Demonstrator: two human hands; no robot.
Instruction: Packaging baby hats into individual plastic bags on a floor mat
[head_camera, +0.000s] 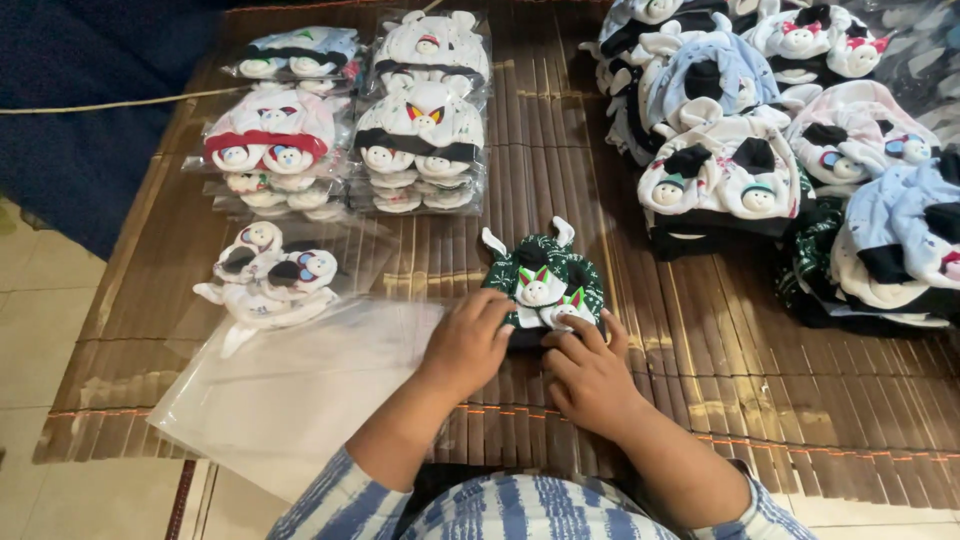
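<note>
Bare mat (560, 170) runs open up the middle, between bagged hats (425, 120) on the left and the loose hat heap (760, 150) on the right. Near right of mat (800, 390) open. Clear bag stack (300, 390) and one flat hat (270, 275) block near left.

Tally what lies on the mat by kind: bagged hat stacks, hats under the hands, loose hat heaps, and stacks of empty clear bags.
Bagged hat stacks: 4, at
Dark green hat under the left hand and right hand: 1
White hat on a clear bag: 1
Loose hat heap: 1
Stack of empty clear bags: 1
Total: 8
</note>
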